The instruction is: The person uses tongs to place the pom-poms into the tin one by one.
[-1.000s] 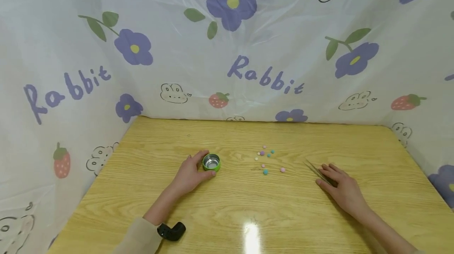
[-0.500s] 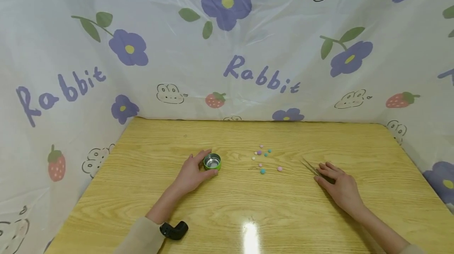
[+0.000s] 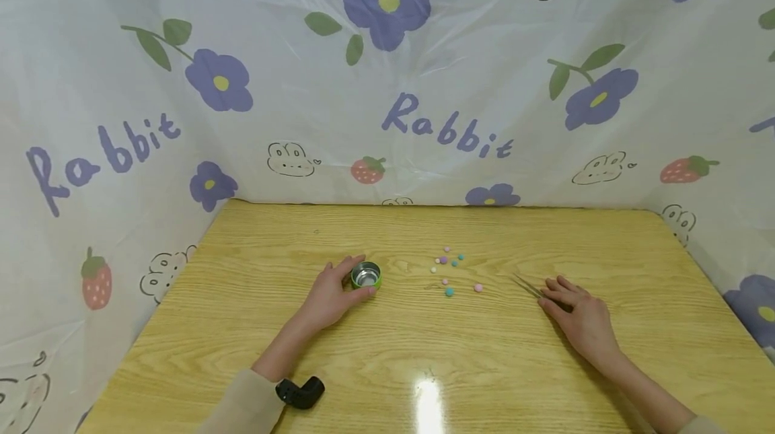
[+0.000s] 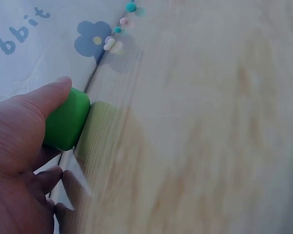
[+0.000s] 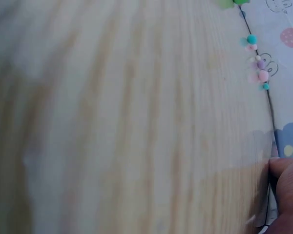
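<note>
A small round metal cup point(image 3: 366, 278) with a green outside stands upright on the table. My left hand point(image 3: 327, 297) holds it from the left, thumb on the near side and fingers round the far side. The left wrist view shows the thumb pressed against its green wall point(image 4: 71, 122). To the right, my right hand point(image 3: 582, 321) pinches thin metal tweezers point(image 3: 528, 285), whose tips point left and stand slightly apart with nothing between them. Small balls lie scattered between the hands, among them a blue ball point(image 3: 449, 292), a pink ball point(image 3: 478, 288) and a purple ball point(image 3: 444, 260).
The wood-grain table point(image 3: 363, 367) reaches back to a patterned cloth point(image 3: 315, 97), which hangs behind and at both sides. A black wrist device point(image 3: 301, 393) sits at my left sleeve point(image 3: 248, 402).
My left hand has slid the cup a little to the right, closer to the balls. The tweezers in my right hand have shifted slightly left. The head view has turned a little.
</note>
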### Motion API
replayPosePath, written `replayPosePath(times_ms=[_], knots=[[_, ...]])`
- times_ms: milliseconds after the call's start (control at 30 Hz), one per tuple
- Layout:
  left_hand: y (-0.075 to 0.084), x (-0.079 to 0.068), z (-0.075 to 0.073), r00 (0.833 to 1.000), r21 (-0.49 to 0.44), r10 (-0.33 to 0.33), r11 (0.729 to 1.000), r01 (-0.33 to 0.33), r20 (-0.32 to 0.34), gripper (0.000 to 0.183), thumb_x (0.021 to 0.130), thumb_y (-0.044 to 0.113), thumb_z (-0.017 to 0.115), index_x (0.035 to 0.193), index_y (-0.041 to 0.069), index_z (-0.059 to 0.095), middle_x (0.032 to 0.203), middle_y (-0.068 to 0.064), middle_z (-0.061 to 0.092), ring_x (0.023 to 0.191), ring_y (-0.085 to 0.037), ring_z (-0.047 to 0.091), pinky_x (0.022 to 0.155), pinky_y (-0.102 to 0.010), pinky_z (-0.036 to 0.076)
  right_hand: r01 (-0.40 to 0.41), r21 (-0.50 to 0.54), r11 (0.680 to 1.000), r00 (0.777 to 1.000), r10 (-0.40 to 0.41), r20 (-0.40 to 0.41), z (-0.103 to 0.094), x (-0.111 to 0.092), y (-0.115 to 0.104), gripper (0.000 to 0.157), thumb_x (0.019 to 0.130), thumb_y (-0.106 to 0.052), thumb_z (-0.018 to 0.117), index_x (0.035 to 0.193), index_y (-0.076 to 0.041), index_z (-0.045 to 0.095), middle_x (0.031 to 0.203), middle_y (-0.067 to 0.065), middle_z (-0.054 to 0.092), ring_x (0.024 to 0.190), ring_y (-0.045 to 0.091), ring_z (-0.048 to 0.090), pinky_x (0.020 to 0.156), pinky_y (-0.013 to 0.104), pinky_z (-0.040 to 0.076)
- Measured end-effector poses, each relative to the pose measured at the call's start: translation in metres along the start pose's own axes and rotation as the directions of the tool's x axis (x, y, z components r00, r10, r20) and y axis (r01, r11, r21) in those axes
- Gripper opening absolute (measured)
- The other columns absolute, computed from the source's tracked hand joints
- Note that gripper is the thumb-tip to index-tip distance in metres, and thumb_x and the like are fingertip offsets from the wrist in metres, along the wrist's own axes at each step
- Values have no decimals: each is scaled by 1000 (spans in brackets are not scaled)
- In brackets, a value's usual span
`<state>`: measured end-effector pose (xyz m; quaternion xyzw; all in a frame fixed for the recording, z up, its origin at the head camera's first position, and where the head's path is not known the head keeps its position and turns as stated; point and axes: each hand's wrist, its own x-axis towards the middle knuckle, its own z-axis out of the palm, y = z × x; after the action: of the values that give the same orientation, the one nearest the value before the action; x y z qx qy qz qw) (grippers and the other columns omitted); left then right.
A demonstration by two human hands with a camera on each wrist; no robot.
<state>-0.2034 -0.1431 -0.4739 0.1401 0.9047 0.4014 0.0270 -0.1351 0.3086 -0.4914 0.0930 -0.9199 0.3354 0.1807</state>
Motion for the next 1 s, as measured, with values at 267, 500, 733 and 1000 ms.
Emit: replayPosePath(times_ms=[267, 500, 733, 1000], knots=[[-1, 2, 3, 1000, -21, 22, 1000, -22, -13, 68, 92, 32, 80, 150, 8, 54, 148, -20, 54, 147, -38, 37, 124, -58, 7, -46, -16, 999, 999, 46, 3, 2, -1, -3, 21, 88, -5, 80, 105, 8, 78, 122, 24, 69, 124, 52, 55, 97, 72, 41], [-1, 5, 5, 999, -25, 28, 999, -28, -17, 66, 92, 32, 79, 149, 9, 55, 148, -18, 54, 147, -38, 37, 124, -58, 5, -55, -17, 998, 998, 55, -9, 1, 2, -4, 21, 89, -4, 79, 105, 8, 77, 119, 23, 70, 122, 52, 57, 96, 71, 43], [0, 6, 5, 1000, -43, 12, 999, -12, -13, 67, 92, 31, 80, 151, 10, 54, 150, -18, 53, 148, -37, 36, 124, -57, 5, -20, -16, 1000, 998, 19, -61, 1, 8, -10, 19, 89, -5, 79, 105, 5, 79, 114, 20, 73, 111, 44, 66, 95, 6, 41], [-2, 4, 6, 1000, -45, 14, 999, -15, -15, 68, 93, 32, 79, 152, 11, 52, 151, -17, 52, 148, -36, 36, 124, -55, 4, -28, 76, 997, 998, 32, -54, 4, 13, -26, 18, 90, -2, 78, 107, 5, 79, 113, 19, 74, 89, 11, 73, 62, 2, 44]])
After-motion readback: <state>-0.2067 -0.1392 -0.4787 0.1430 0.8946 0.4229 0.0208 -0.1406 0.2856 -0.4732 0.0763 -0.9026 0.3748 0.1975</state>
